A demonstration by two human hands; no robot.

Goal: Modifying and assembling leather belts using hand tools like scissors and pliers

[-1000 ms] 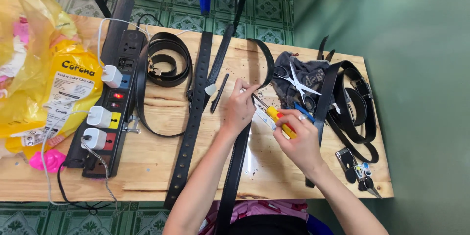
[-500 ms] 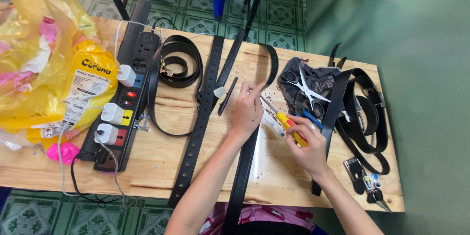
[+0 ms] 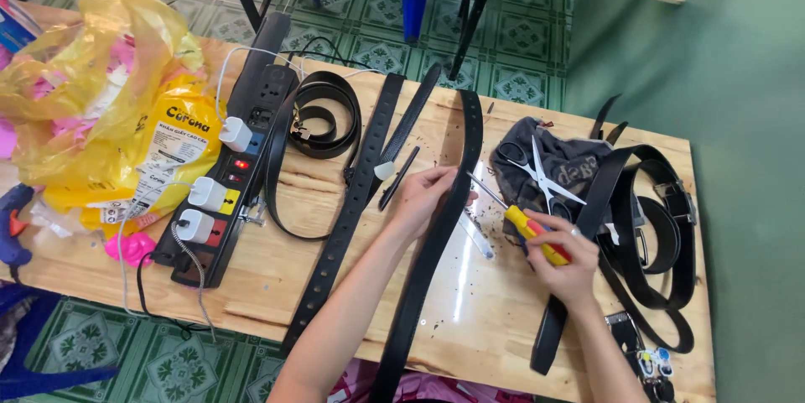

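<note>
The head view looks down on a wooden table (image 3: 503, 319). The left hand (image 3: 423, 197) presses on a long black belt (image 3: 436, 244) that runs from the far side of the table down past the near edge, where its end is cut off by the frame. Whether the fingers curl under the belt cannot be told; they lie over its edge. The right hand (image 3: 570, 265) is closed around the yellow and red handle of a screwdriver (image 3: 520, 218), whose thin shaft points at the belt just beside the left fingertips; the tip itself is too small to make out.

A pair of scissors (image 3: 545, 178) lies on a dark cloth (image 3: 570, 156) near the right hand, with a heap of looped belts (image 3: 654, 227) partly hiding the table's right edge. Two more black straps (image 3: 352, 210) lie left of the held belt, then a power strip (image 3: 231, 172) with white plugs, and a yellow plastic bag (image 3: 101, 101) cut off at the left. Bare tabletop shows between the forearms and along the near edge.
</note>
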